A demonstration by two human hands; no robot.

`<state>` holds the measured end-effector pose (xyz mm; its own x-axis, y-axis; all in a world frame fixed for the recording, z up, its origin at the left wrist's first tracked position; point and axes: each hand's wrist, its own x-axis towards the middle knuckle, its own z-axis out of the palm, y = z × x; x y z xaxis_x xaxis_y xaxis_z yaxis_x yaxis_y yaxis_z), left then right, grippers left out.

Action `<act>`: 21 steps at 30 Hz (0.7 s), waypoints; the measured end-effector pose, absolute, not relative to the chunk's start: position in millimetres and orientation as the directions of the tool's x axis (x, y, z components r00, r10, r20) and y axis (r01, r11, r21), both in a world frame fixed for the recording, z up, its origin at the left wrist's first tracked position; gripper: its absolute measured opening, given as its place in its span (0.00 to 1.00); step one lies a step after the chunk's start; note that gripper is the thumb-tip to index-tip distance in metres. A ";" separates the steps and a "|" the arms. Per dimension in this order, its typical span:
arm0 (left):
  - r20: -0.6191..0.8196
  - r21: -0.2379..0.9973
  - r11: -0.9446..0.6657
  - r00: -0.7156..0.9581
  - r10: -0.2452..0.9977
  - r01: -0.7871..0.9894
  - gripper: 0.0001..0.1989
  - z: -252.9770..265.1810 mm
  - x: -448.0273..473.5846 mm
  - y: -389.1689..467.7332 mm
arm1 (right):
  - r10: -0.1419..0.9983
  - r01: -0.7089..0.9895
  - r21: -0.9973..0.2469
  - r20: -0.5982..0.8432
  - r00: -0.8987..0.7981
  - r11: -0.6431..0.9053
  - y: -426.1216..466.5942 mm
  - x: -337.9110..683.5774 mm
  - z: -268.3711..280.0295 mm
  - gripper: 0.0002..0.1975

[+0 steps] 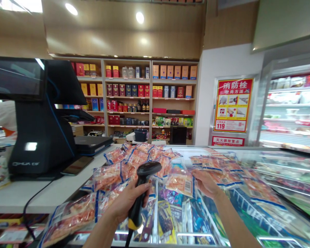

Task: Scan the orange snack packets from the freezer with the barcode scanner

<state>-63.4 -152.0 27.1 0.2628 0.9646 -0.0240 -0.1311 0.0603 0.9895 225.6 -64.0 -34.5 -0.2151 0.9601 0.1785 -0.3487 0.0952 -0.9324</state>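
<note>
My left hand (pixel 130 201) is wrapped round the grip of a black and yellow barcode scanner (pixel 147 169), its head pointing right and its cable hanging down. My right hand (pixel 206 182) pinches the right edge of a clear plastic food packet (pixel 179 182) with orange-pink contents and a barcode label. The scanner head is just left of this packet, apart from it. Many similar packets (pixel 108 177) are heaped behind and to the left of the scanner. More packets (pixel 217 172) lie to the right of my right hand, on the glass top.
Under the glass freezer lid (pixel 196 236) lie colourful packages. At left, a black point-of-sale terminal (pixel 38 131) and a phone (pixel 77 165) rest on the white counter (pixel 36 194). Shelves (pixel 127 81) of boxes and bottles stand behind; a glass-fronted cooler (pixel 291 110) is at right.
</note>
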 end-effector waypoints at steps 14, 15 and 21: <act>0.014 0.988 0.040 0.347 0.938 -0.149 0.08 29.0 -50.2 -152.7 | 0.890 -0.418 -0.795 0.319 0.326 0.439 -37.3 200.3 -45.9 0.10; 0.019 0.990 0.034 0.363 0.932 -0.138 0.08 29.7 -48.5 -152.9 | 0.877 -0.393 -0.799 0.325 0.353 0.455 -34.1 198.7 -49.1 0.10; 0.030 0.993 0.018 0.400 0.916 -0.116 0.07 31.6 -41.3 -155.4 | 0.848 -0.354 -0.806 0.310 0.430 0.475 -24.9 206.0 -60.9 0.09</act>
<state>-41.3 -155.4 31.6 0.4000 0.9160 0.0298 -0.1164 0.0185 0.9930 206.0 -24.9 -60.9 0.4300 0.8478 0.3104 -0.3544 0.4747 -0.8056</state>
